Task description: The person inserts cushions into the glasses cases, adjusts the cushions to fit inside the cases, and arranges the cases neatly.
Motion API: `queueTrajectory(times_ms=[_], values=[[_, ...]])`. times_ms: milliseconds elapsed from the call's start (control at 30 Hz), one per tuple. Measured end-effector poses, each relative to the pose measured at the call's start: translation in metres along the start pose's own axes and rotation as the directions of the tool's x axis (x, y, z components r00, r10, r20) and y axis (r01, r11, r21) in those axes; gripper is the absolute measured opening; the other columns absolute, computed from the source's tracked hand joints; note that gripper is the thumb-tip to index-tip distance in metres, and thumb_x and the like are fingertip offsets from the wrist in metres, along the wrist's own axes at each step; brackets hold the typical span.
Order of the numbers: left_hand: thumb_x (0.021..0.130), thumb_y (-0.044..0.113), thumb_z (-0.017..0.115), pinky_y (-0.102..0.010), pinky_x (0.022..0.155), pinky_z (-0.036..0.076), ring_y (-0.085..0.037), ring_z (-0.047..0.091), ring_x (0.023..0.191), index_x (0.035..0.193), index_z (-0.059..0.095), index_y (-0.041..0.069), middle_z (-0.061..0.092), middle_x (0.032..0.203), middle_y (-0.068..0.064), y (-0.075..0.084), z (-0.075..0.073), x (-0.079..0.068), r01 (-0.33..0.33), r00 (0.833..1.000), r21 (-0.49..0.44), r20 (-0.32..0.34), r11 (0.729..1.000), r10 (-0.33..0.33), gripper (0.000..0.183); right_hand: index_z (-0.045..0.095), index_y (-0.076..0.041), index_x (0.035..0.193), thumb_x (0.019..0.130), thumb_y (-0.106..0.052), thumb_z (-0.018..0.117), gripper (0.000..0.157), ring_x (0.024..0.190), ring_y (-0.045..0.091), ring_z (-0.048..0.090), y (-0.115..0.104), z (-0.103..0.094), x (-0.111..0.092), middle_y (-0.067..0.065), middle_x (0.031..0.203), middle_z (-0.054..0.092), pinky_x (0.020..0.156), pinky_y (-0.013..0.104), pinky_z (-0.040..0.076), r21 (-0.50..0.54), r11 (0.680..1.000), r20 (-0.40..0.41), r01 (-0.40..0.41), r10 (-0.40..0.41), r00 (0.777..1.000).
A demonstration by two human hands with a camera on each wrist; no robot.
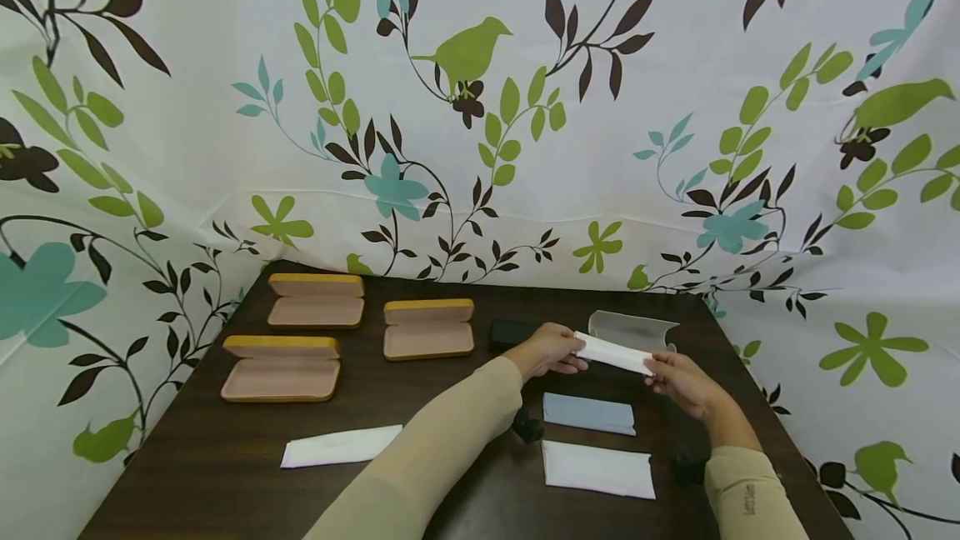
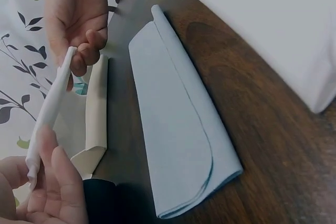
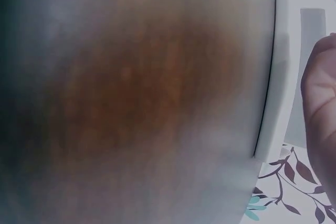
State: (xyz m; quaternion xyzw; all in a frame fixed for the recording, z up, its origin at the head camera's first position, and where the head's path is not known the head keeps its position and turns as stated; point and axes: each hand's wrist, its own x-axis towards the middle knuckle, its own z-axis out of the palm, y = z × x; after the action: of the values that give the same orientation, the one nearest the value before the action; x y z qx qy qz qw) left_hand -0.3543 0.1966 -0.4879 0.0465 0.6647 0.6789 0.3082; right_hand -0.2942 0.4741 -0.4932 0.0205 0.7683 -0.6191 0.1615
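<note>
A folded white cloth (image 1: pixel 613 353), narrow like a strip, is stretched between both hands above the right part of the table. The left hand (image 1: pixel 551 350) pinches its left end between thumb and fingers; the right hand (image 1: pixel 684 382) pinches the other end. In the left wrist view, the cloth (image 2: pixel 48 111) slants upward from the left hand (image 2: pixel 55 192) to the right hand (image 2: pixel 79 19). Just behind it stands an open whitish case (image 1: pixel 633 328). A black case (image 1: pixel 508 334) sits beside the left hand, partly covered by it. The right wrist view is mostly blurred.
Nearer the person lie a folded light-blue cloth (image 1: pixel 588 413) and a folded white cloth (image 1: pixel 598 470). Another white strip (image 1: pixel 337 447) lies left, partly behind the left sleeve. Three open yellow cases with pinkish linings, including one in the middle (image 1: pixel 428 340), stand at the back left.
</note>
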Motion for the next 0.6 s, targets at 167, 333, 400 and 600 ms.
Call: queueTrajectory(times_ms=[167, 333, 400, 600], values=[[0.1, 0.009, 0.063, -0.024, 0.058, 0.059, -0.014, 0.069, 0.062, 0.095, 0.065, 0.001, 0.071, 0.082, -0.013, 0.0, 0.008, 0.007, -0.006, 1.0, 0.003, -0.006, 1.0, 0.006, 0.009, 0.045, 0.011, 0.133, 0.108, -0.016, 0.051, 0.037, 0.079, 0.011, 0.06, 0.0, -0.006, 0.001, 0.009, 0.099, 0.059, 0.068, 0.023, 0.053, 0.002, 1.0, -0.047, -0.021, 0.021, 0.999], [0.1, 0.009, 0.063, -0.024, 0.056, 0.058, -0.015, 0.07, 0.063, 0.097, 0.065, 0.001, 0.07, 0.084, -0.014, 0.0, 0.013, 0.014, 0.001, 1.0, -0.002, -0.012, 1.0, -0.001, 0.008, 0.039, 0.014, 0.139, 0.109, -0.019, 0.051, 0.046, 0.078, 0.01, 0.061, -0.001, -0.01, 0.005, 0.007, 0.1, 0.06, 0.066, 0.022, 0.052, -0.007, 1.0, -0.079, -0.023, 0.023, 0.997], [0.1, 0.009, 0.063, -0.024, 0.056, 0.058, -0.014, 0.069, 0.063, 0.101, 0.065, 0.0, 0.071, 0.085, -0.014, 0.0, 0.015, 0.017, 0.002, 1.0, -0.009, -0.009, 1.0, -0.002, 0.009, 0.036, 0.015, 0.141, 0.109, -0.019, 0.05, 0.048, 0.078, 0.009, 0.061, -0.001, -0.01, 0.006, 0.007, 0.1, 0.06, 0.065, 0.022, 0.051, -0.023, 0.999, -0.086, -0.023, 0.021, 0.996], [0.101, 0.009, 0.063, -0.019, 0.052, 0.054, -0.01, 0.066, 0.057, 0.106, 0.065, -0.001, 0.071, 0.08, -0.014, 0.001, 0.02, 0.024, 0.016, 0.999, -0.022, -0.028, 1.0, -0.017, 0.012, 0.032, 0.015, 0.142, 0.109, -0.017, 0.05, 0.05, 0.076, 0.009, 0.06, 0.001, -0.012, 0.007, 0.006, 0.098, 0.058, 0.063, 0.023, 0.049, -0.089, 0.995, -0.126, -0.052, 0.041, 0.991]])
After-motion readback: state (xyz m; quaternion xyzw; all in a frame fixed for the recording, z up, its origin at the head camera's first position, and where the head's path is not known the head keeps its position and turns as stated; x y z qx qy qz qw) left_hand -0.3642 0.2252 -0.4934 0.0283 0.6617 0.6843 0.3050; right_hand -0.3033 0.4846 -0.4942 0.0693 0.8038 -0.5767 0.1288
